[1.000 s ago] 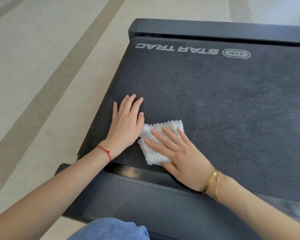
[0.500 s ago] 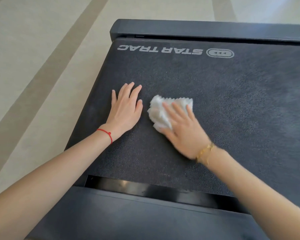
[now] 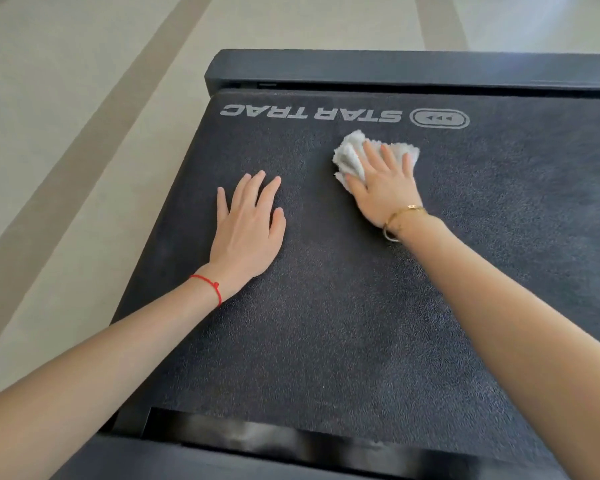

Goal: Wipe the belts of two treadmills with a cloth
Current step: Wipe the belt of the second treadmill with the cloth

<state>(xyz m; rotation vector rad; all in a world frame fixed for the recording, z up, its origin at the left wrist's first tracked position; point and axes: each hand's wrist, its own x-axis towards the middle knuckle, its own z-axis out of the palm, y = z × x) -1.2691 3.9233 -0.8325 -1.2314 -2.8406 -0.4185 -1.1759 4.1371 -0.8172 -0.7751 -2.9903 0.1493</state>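
From my head camera: my right hand (image 3: 383, 188) presses the crumpled white terry cloth (image 3: 350, 157) flat-fingered against the dark textured treadmill belt (image 3: 326, 323), now just below the grey STAR TRAC lettering (image 3: 310, 114). A second ago it was near my end, so this stroke has run the belt's length. My left hand (image 3: 248, 230) stays spread flat on the belt, bracing. I judge the right side still needs wiping.

The single head view looks steeply down from close above the dark textured treadmill belt (image 3: 326, 306), facing its far end.
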